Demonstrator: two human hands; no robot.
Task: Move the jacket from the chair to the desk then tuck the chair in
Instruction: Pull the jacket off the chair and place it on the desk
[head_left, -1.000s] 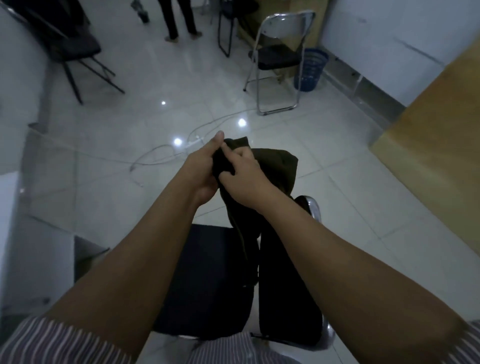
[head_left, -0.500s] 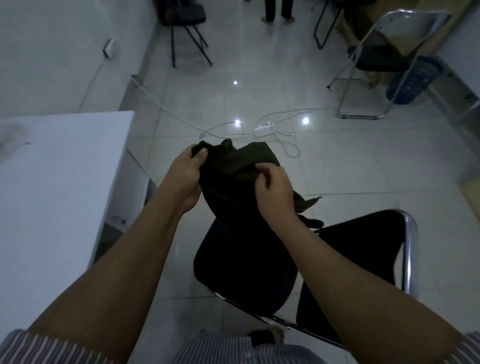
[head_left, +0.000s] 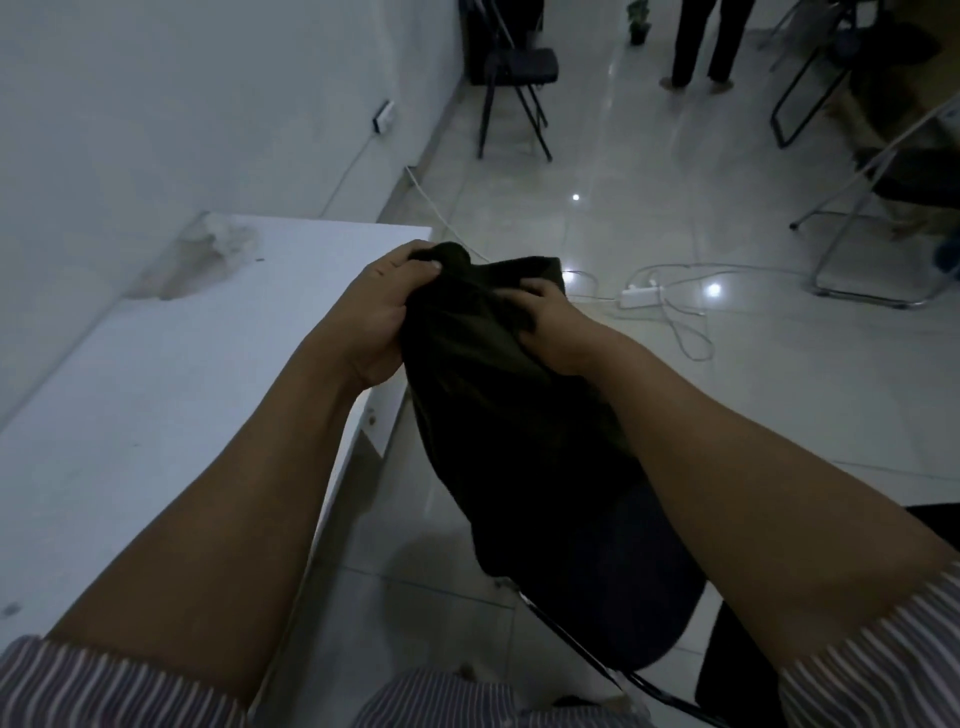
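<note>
A dark jacket hangs bunched in the air, gripped at its top by both hands. My left hand holds its left upper edge, just over the desk's right edge. My right hand clutches the cloth on the right. The white desk fills the left of the view. Below the jacket stands the black chair, its seat partly hidden by the cloth and my right forearm.
A white power strip with looping cables lies on the tiled floor ahead. Folding chairs stand at the back and at the right. A person's legs are at the far end. A wall socket is above the desk.
The jacket has come up off the chair and swung left toward the desk. My view has turned left, so the desk now fills more of the frame.
</note>
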